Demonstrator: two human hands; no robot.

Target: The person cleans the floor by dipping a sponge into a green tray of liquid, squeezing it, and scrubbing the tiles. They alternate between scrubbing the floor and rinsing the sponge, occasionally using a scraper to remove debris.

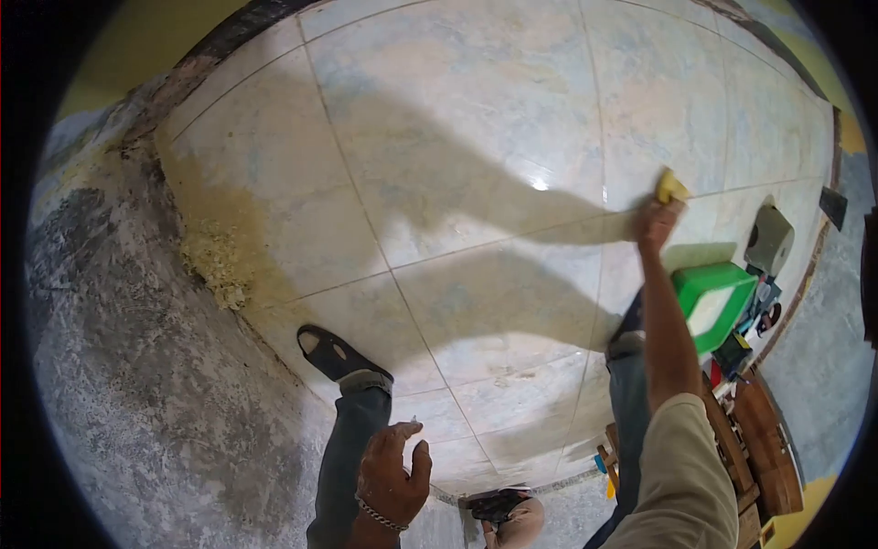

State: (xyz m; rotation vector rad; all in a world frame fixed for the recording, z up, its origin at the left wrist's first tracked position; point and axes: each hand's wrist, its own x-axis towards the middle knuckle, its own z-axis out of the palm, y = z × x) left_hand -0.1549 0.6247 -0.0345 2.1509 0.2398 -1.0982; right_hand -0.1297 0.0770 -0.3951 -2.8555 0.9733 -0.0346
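My right hand (657, 222) is stretched out to the right over the tiled floor (494, 119), its fingers closed round a yellow sponge (672, 186). The sponge appears to be against the tiles near a grout line. My left hand (395, 471) hangs in front of my left leg, away from the floor. Its thumb and fingers are bent but apart, and a small white speck shows by a fingertip. Below my right hand stands a green basin (743, 279) with something whitish inside.
Crumbly yellowish debris (219, 265) lies along the rough grey wall (165, 366) at left. A grey panel (769, 240) and small tools sit by the basin. Wooden furniture (766, 439) stands at lower right. My sandalled left foot (334, 352) is on the tiles.
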